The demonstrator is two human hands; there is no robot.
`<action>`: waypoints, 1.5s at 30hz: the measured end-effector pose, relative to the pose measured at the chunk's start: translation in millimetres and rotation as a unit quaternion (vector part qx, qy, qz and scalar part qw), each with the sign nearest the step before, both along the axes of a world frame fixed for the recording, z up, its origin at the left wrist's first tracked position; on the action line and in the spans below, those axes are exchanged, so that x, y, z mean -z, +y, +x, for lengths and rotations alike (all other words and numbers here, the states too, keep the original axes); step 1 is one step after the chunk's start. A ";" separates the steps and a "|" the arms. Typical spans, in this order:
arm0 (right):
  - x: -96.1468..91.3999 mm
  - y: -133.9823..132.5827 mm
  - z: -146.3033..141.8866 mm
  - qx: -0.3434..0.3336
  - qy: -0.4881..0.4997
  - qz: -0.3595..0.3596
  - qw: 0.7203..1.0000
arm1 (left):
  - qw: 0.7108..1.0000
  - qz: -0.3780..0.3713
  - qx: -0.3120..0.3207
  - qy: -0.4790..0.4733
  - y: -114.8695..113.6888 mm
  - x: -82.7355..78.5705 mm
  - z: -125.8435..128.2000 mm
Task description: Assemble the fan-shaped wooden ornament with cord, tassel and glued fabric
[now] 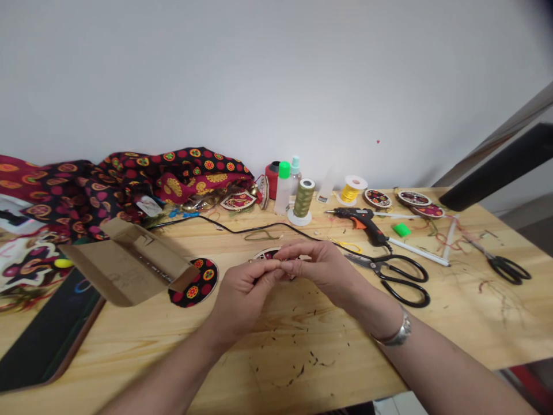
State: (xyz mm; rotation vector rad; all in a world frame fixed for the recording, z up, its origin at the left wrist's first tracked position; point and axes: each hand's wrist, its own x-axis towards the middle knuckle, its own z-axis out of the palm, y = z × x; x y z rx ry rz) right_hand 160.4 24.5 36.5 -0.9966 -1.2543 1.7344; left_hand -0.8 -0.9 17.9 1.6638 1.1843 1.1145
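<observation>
Above the middle of the table, my left hand [246,288] and my right hand [324,271] meet at the fingertips. Both are closed in a pinch, and whatever lies between the fingers is hidden or too small to make out. Just behind and under them shows the pale rim of a round patterned piece [262,253], mostly covered by my fingers. To the left, a round of black fabric with red and orange flowers [201,283] lies partly beneath an open cardboard box [125,268]. Black-handled scissors [401,279] rest beside my right wrist.
A glue gun [360,219] with a black cord, a green thread spool [303,199], a green-capped bottle [283,187] and yellow thread [351,190] stand toward the wall. Patterned cloth [129,178] is heaped back left. More scissors [505,268] lie right; dark scraps litter the front.
</observation>
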 end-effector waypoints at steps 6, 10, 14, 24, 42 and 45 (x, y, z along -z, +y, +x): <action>0.0 0.0 -3.0 0.030 -0.007 0.050 0.998 | 0.999 -0.048 0.007 -0.004 -0.2 -0.6 -0.2; -1.5 0.6 -2.4 0.026 -0.065 0.083 0.994 | 0.998 -0.055 0.016 0.000 0.8 -1.4 -1.1; -3.7 1.1 0.2 -0.016 -0.100 0.092 0.991 | 0.997 -0.062 0.034 0.009 1.6 -1.4 -0.8; -6.9 -1.0 1.2 -0.069 -0.083 0.052 0.993 | 0.996 -0.057 0.051 0.036 -0.9 -2.2 -0.8; -1.2 1.4 2.1 -0.042 -0.024 -0.034 0.998 | 0.992 -0.103 0.077 -0.014 1.5 -0.6 -4.1; 0.5 2.7 1.7 -0.050 -0.022 -0.044 0.998 | 0.989 -0.121 0.076 -0.031 1.8 -1.8 -5.0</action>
